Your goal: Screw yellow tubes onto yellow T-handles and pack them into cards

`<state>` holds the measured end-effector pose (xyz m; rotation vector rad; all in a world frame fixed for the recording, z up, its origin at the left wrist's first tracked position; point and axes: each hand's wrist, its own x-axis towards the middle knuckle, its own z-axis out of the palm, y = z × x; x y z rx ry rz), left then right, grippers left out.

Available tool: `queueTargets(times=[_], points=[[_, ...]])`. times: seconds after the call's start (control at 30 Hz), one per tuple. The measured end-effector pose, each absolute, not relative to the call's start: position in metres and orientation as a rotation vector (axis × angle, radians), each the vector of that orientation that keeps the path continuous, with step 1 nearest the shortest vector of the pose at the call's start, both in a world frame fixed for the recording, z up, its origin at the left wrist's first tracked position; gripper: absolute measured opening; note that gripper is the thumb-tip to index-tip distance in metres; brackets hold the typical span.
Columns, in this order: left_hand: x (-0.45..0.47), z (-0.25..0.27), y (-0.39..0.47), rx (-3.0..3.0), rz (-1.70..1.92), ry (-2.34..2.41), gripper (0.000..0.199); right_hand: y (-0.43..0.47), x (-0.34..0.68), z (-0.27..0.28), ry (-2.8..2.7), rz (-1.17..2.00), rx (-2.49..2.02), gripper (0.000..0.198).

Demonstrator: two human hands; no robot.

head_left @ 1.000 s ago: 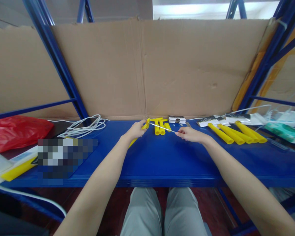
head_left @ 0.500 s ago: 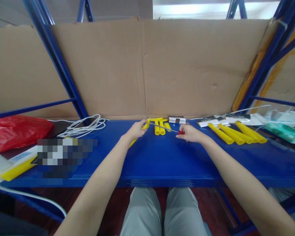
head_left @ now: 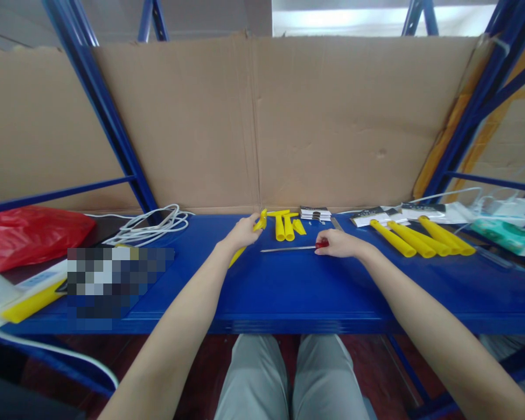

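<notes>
My left hand (head_left: pixel 245 231) is closed around a yellow plastic T-shaped tool (head_left: pixel 237 256); its head shows above my fingers and its handle end below, the middle hidden by the hand. My right hand (head_left: pixel 336 241) grips a screwdriver (head_left: pixel 321 245) by its red handle. The long metal shaft points left, low over the blue tabletop and apart from the yellow tool. Between the hands, a little farther back, lie two yellow T-shaped tools (head_left: pixel 284 226) side by side, with a small yellow piece (head_left: pixel 298 227) to their right.
Behind stand a stack of black-and-white cards (head_left: pixel 315 213) and a cardboard panel (head_left: pixel 332 122). Several yellow tubular handles (head_left: pixel 420 240) lie at right near a green packet (head_left: pixel 503 232). At left are a coiled white cable (head_left: pixel 166 224) and a red plastic bag (head_left: pixel 44 230).
The screwdriver's tip has come away from the yellow tool's head and dropped toward the tabletop. My right hand has lowered slightly, while my left hand stays nearly in place.
</notes>
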<state>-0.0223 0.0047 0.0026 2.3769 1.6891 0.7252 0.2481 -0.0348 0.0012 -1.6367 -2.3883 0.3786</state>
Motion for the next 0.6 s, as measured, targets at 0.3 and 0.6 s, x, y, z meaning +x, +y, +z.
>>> queueTargets(times=[0.3,0.6], points=[[-0.020,0.003,0.003,2.386,0.714,1.656,0.044,-0.025,0.243,-0.013,-2.403,0.315,-1.445,0.019],[-0.016,0.004,0.000,2.448,0.789,1.605,0.044,-0.011,0.210,0.000,-2.398,0.095,-1.247,0.016]])
